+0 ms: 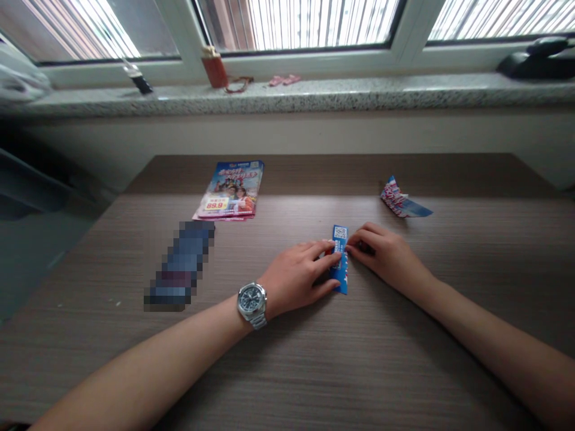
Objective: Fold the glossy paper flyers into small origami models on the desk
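A blue flyer (341, 276), folded into a narrow strip with a QR code at its top end, lies on the table between my hands. My left hand (300, 272), with a silver watch on the wrist, rests its spread fingers on the strip's left side and middle, covering part of the print. At the strip's right edge, my right hand (381, 246) has its thumb and forefinger pinched together on the paper. Behind my right hand stands a folded flyer piece (399, 200) with pointed ends, in blue, red and white.
A stack of printed flyers (236, 191) lies at the back left of the wooden table (287, 359). Nearer sits a pixelated dark object (179, 266). The granite sill (359, 94) holds a red container (214, 69), a small black-and-clear item (139, 79) and a black object (539, 60).
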